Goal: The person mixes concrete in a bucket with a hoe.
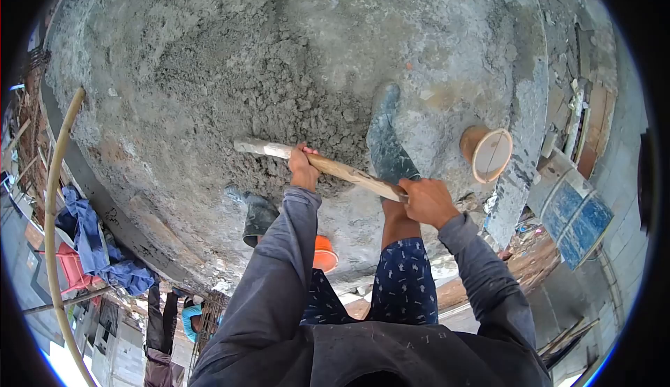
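Observation:
A long wooden tool handle (pixel 349 174) slants across the middle of the view, low over a heap of wet, lumpy concrete mix (pixel 279 87). My left hand (pixel 304 167) is wrapped round its middle, and my right hand (pixel 427 202) grips the end nearer me. Past my left hand, the handle's far part is smeared pale grey; no tool head can be made out. My right rubber boot (pixel 391 143) stands at the edge of the mix, beyond the handle. The left boot (pixel 259 219) is planted below the handle's far end.
A tan bucket (pixel 471 143) lies tipped at the right, and an orange bucket (pixel 324 254) sits between my legs. Farther right is a blue drum (pixel 576 219). A long curved pole (pixel 56 177) rises at the left, near blue cloth (pixel 105 247). The slab has a raised edge (pixel 118 226).

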Motion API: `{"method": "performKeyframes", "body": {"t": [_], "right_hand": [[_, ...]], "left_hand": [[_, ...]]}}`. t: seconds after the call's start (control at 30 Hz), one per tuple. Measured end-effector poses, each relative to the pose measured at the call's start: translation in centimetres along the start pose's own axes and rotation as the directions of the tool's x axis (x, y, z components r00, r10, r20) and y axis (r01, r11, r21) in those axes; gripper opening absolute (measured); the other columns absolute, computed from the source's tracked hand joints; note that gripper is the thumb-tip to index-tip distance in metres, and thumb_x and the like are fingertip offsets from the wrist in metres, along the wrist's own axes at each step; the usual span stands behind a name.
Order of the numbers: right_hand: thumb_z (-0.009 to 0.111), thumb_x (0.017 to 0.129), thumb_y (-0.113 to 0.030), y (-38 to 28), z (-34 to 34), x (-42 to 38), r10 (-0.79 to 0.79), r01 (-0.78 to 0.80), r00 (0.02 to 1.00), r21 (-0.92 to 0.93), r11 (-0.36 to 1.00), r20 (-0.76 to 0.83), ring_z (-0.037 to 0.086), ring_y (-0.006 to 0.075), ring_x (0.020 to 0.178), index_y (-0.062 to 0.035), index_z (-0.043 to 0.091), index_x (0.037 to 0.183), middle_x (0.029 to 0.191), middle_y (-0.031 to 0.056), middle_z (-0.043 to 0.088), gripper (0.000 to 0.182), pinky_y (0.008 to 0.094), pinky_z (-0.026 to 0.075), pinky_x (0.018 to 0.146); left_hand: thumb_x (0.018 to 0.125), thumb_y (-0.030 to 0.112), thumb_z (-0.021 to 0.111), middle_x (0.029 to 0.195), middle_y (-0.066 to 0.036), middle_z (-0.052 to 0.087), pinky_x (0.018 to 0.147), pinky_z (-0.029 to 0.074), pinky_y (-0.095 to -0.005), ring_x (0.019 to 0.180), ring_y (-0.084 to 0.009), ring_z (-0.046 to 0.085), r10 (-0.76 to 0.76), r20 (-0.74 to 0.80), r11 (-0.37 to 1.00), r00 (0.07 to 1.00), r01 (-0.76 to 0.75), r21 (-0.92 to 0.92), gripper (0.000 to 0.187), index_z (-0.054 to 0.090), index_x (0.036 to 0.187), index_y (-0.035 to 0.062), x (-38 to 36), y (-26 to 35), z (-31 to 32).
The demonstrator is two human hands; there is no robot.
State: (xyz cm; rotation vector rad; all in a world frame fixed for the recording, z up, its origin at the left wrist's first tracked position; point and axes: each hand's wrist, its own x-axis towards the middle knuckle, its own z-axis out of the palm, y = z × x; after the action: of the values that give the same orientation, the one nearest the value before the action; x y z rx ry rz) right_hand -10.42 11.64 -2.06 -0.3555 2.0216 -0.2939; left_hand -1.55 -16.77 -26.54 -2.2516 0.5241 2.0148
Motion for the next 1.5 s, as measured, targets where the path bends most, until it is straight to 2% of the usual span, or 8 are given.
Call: {"method": "performKeyframes", "body": {"t": [0.4,0.63,0.67,0.8,1.07,1.23,1.37,1.5], "right_hand": [[0.069,0.076,-0.012,18.3,-11.3,2.7,-0.42,0.424,0.906,-0.171,0.89,0.059,0.07,0.0351,0.078,-0.011,0.066,0.091,0.078,0.0117,0.07,0.016,0.0508,0.051,0.065],[0.07,0.081,-0.019,9.9,-10.8,-9.0,-0.443,0.436,0.897,-0.146,0.888,-0.012,0.071,0.0352,0.071,-0.0099,0.063,0.101,0.076,0.014,0.069,0.024,0.0487,0.055,0.06],[0.069,0.082,-0.02,7.6,-10.8,-10.5,-0.474,0.471,0.88,-0.118,0.874,-0.002,0.071,0.0358,0.07,-0.0098,0.06,0.106,0.075,0.015,0.07,0.028,0.0491,0.055,0.06],[0.066,0.086,-0.019,-2.2,-4.4,-8.1,-0.485,0.491,0.871,-0.179,0.853,0.08,0.074,0.0378,0.077,-0.0082,0.057,0.12,0.082,0.0184,0.073,0.037,0.0502,0.058,0.065],[0.066,0.09,-0.025,-9.9,1.0,-4.7,-0.574,0.519,0.803,-0.284,0.806,-0.162,0.072,0.0382,0.089,-0.0072,0.064,0.122,0.104,0.0193,0.07,0.037,0.0512,0.058,0.076],[0.064,0.097,-0.036,-3.8,5.1,-12.6,-0.201,0.508,0.66,0.233,0.829,-0.724,0.064,0.0401,0.105,-0.0093,0.059,0.131,0.114,0.0189,0.061,0.044,0.0486,0.053,0.086],[0.067,0.095,-0.025,8.3,10.5,-15.2,0.216,0.29,0.697,0.545,0.787,-0.683,0.065,0.0362,0.105,-0.0067,0.061,0.123,0.118,0.018,0.063,0.034,0.0487,0.053,0.089],[0.073,0.087,-0.022,24.7,15.2,-13.3,0.515,-0.039,0.465,0.565,0.824,-0.72,0.058,0.0379,0.12,-0.0039,0.057,0.129,0.12,0.0197,0.061,0.049,0.0469,0.047,0.102]], "left_hand": [[0.103,0.021,0.062,0.075,-0.004,0.059,0.091,0.055,-0.0387,0.078,-0.0198,0.061,0.118,0.09,0.943,0.989,-0.083,-0.322,0.025,0.058,0.081,0.0091,-20.9,-7.2,3.6],[0.103,0.02,0.058,0.101,-0.01,0.069,0.099,0.052,-0.0419,0.105,-0.0248,0.067,0.191,0.281,0.953,0.941,-0.109,-0.282,0.015,0.061,0.099,0.0056,-28.1,-4.5,-3.5],[0.103,0.022,0.057,0.129,-0.016,0.064,0.105,0.05,-0.0448,0.127,-0.0297,0.06,0.081,0.376,0.981,0.923,-0.007,-0.193,0.032,0.054,0.131,0.0069,-27.8,-4.1,-6.3],[0.102,0.022,0.057,0.144,-0.019,0.053,0.106,0.048,-0.0479,0.13,-0.0358,0.057,0.159,0.408,0.966,0.899,-0.226,0.122,0.059,0.033,0.156,0.0164,-33.2,-6.2,-13.3],[0.101,0.024,0.061,0.137,-0.016,0.058,0.101,0.051,-0.0452,0.121,-0.0335,0.063,0.15,0.355,0.983,0.923,-0.177,0.043,0.056,0.04,0.151,0.0127,-32.9,-21.2,-33.0],[0.097,0.02,0.062,0.134,-0.019,0.06,0.091,0.055,-0.0413,0.114,-0.0333,0.065,0.092,0.183,0.961,0.979,-0.135,0.241,0.053,0.044,0.146,0.0096,-37.5,-27.2,-46.8],[0.098,0.019,0.06,0.123,-0.017,0.065,0.081,0.057,-0.0381,0.101,-0.03,0.069,-0.04,-0.014,0.91,0.999,0.042,0.413,0.041,0.051,0.137,0.008,-37.1,-28.1,-56.5],[0.099,0.019,0.059,0.116,-0.014,0.067,0.078,0.057,-0.0356,0.094,-0.0278,0.071,0.066,-0.113,0.867,0.991,-0.002,0.497,0.034,0.054,0.13,0.0062,-35.7,-27.1,-55.3]]}}
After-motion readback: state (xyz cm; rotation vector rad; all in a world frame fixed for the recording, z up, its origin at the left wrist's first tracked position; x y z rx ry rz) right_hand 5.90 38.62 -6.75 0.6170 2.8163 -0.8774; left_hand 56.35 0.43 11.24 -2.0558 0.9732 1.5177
